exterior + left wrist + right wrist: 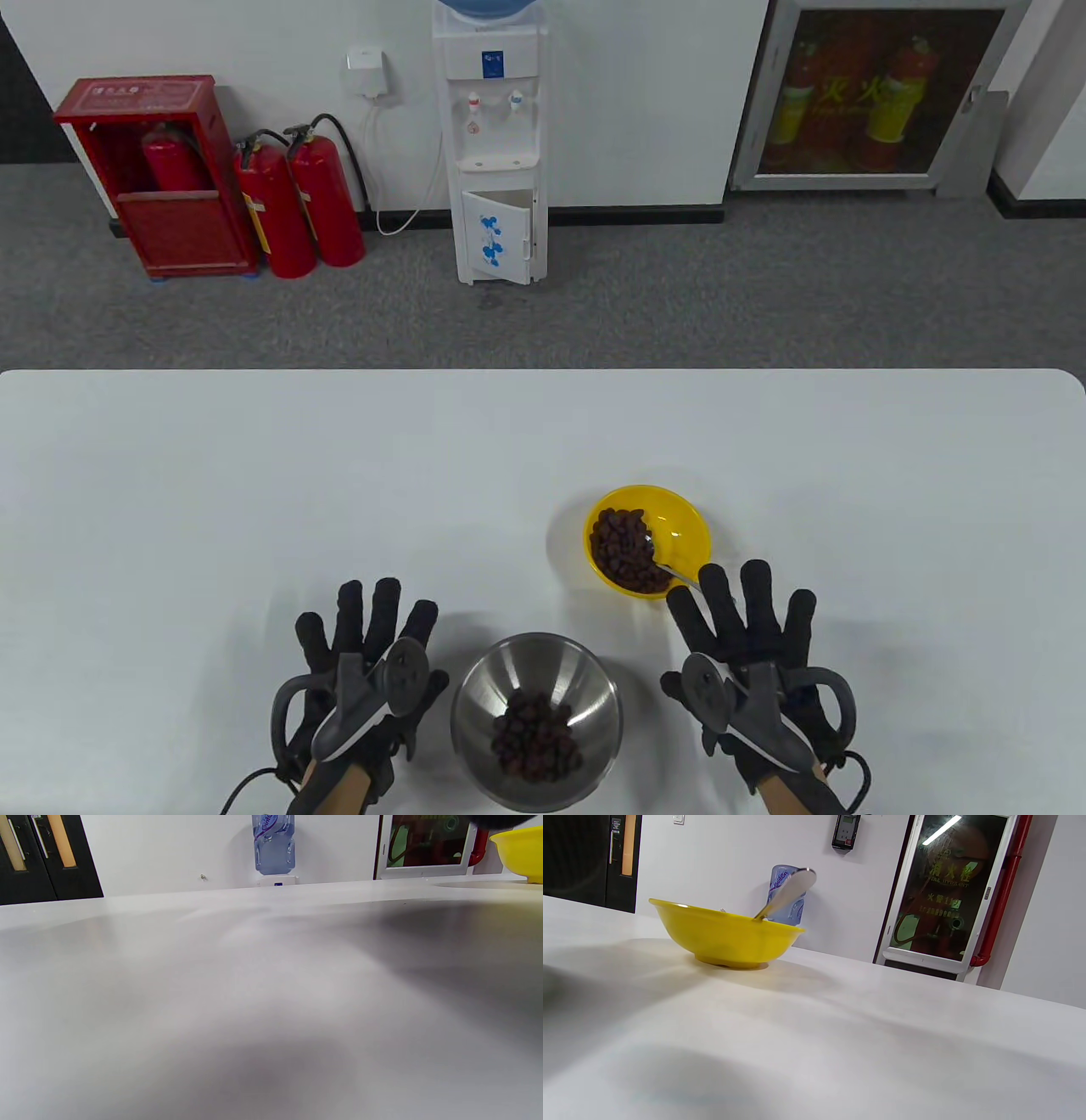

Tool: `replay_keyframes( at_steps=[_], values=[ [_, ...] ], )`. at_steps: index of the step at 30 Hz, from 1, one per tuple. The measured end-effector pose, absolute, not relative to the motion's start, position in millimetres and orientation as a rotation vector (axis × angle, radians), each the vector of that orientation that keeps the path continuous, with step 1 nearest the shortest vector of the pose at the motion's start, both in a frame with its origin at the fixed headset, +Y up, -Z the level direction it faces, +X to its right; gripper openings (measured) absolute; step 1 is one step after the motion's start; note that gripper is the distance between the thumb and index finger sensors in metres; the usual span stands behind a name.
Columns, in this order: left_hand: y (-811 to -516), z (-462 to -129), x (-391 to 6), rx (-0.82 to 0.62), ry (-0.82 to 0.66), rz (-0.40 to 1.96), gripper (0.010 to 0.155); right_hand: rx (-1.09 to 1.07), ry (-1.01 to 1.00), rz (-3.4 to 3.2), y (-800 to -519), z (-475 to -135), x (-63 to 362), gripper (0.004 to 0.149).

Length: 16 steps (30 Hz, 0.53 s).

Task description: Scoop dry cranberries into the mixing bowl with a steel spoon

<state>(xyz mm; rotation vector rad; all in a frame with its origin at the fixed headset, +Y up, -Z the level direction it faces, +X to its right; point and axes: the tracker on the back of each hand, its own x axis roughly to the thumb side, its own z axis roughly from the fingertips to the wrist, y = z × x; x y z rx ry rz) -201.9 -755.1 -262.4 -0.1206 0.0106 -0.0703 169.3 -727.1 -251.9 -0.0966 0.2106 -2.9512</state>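
A yellow bowl (pixel 679 519) holds dry cranberries (pixel 624 550) right of the table's middle. A steel spoon (pixel 670 567) lies in it, its handle sticking out over the near rim; the handle shows in the right wrist view (pixel 789 893) above the yellow bowl (pixel 725 938). A steel mixing bowl (pixel 484 688) with cranberries (pixel 536 747) in it stands at the front between the hands. My left hand (pixel 365 658) rests flat on the table, fingers spread, left of the mixing bowl. My right hand (pixel 747 645) rests flat with fingers spread, right of it, just short of the spoon handle. Both hold nothing.
The white table (pixel 254 475) stretches wide to the left and back. In the left wrist view only the table top and the yellow bowl's edge (pixel 519 853) at far right show. A water dispenser (pixel 489 144) and fire extinguishers (pixel 297 204) stand beyond the table.
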Motion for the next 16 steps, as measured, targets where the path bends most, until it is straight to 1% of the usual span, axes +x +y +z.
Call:
replay_keyframes(
  at_steps=[16],
  values=[
    [-756.5, -263.0, -201.5, -0.138, 0.011, -0.054, 0.077, -0.108, 0.158, -2.994, -728.7, -252.7, 168.8, 0.088]
  ],
)
